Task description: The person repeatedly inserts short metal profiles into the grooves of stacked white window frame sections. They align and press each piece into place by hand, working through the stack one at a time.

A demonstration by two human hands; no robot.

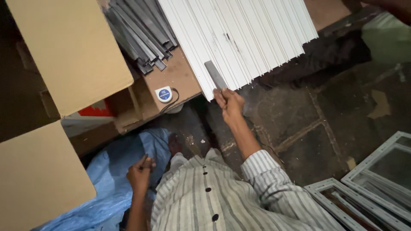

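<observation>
Over white strips (239,38) — right hand (229,102) grips flat file (215,75).

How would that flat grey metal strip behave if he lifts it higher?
The flat grey metal strip looks straight and thin, so probably stiff and light. The right hand grips one end only; its smooth faces might slip.
</observation>
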